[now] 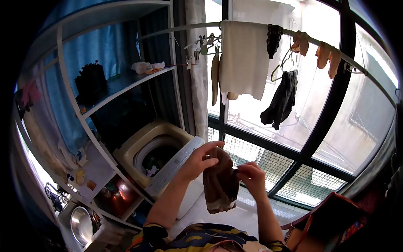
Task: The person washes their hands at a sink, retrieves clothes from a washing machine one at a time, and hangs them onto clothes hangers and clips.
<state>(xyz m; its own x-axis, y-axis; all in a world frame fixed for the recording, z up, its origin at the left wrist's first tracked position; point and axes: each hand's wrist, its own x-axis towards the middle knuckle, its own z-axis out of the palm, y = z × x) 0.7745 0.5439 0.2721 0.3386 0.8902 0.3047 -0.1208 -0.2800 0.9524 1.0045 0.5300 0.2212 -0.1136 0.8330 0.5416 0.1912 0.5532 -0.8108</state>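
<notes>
A tall window [247,113] stands ahead and to the right of the right grip [254,178]; a shelf unit [126,82] rises ahead and left of the left grip [198,163]; pale floor [243,220] shows below both; an open washing machine [170,127] sits to the left; a rail [178,28] crosses high beyond; brown cloth [220,180] hangs between the hands, long axis downward, touching both; the right pinches its edge; the left meets its upper part, closure impossible to tell.

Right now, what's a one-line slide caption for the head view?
Left hand and right hand hold a brown cloth, an open washing machine and hanging towel beyond.
</notes>
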